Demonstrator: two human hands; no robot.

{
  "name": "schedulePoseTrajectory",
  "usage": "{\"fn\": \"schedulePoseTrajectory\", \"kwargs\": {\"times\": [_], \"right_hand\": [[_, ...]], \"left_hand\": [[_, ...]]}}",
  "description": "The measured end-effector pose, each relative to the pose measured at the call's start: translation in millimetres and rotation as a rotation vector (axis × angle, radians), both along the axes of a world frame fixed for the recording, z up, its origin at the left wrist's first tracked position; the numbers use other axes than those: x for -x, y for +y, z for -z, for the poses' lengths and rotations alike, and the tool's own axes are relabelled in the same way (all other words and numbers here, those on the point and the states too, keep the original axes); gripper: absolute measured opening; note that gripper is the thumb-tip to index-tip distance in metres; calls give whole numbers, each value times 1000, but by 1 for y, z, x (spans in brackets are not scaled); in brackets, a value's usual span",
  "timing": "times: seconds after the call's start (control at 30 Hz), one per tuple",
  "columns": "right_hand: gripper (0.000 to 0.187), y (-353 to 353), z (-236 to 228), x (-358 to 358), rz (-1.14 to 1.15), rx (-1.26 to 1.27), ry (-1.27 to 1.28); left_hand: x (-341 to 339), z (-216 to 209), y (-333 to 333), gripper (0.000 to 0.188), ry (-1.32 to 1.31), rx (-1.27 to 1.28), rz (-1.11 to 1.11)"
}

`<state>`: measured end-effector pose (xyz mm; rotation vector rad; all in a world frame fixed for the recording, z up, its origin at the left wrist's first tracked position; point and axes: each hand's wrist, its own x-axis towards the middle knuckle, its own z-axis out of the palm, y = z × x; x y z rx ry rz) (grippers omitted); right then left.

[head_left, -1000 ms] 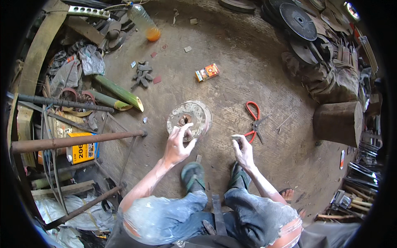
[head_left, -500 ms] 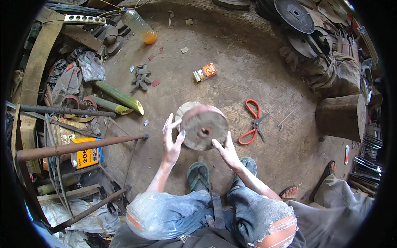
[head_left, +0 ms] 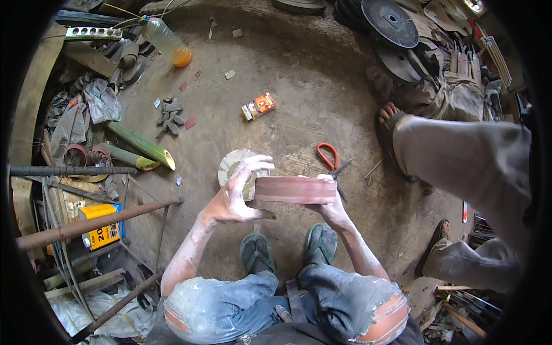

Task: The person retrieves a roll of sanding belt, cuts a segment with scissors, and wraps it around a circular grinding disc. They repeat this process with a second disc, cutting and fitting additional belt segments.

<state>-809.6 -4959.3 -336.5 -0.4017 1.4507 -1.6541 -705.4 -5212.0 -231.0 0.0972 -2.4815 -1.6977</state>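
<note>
1. Squatting on the dirt floor (head_left: 299, 92), the person has both sandalled feet (head_left: 287, 250) just under the hands.
2. Both hands carry a reddish-brown disc (head_left: 295, 190), turned edge-on and held level above the floor. The left hand (head_left: 233, 198) has its grip closed over the disc's left rim, fingers (head_left: 253, 167) curled over the top. The right hand (head_left: 329, 202) holds the right rim from below and behind; most of it is hidden by the disc.
3. Directly beyond the left hand lies a pale round plate (head_left: 233, 167), partly covered by the fingers.
4. Red-handled scissors (head_left: 330, 161) lie just right of the disc, tips hidden behind it.
5. To the left, green bamboo pieces (head_left: 141, 146) and a long rusty pipe (head_left: 92, 221) crowd that side.
6. At the right, another person's trouser legs (head_left: 466, 167) and sandalled foot (head_left: 391, 123) close in.
7. Farther off sit an orange carton (head_left: 259, 106), grey gloves (head_left: 169, 115) and a bottle of orange liquid (head_left: 167, 41); open floor lies between them.
8. Dark metal discs (head_left: 391, 23) are stacked at the far edge, bent by the lens.
</note>
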Motion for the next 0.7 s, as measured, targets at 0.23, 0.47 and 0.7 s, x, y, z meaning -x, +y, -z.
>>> {"fn": "schedulePoseTrajectory", "kwargs": {"times": [0.23,0.47,0.7], "right_hand": [[101,6,-53,-13,228,-118,566],[60,1,-68,3,-59,-175,521],[67,7,-34,-4,127,255,-176]], "left_hand": [[8,2,9,65,151,381,36],[10,-10,11,90,118,117,-3],[-11,7,-10,57,3,-178,-36]]}}
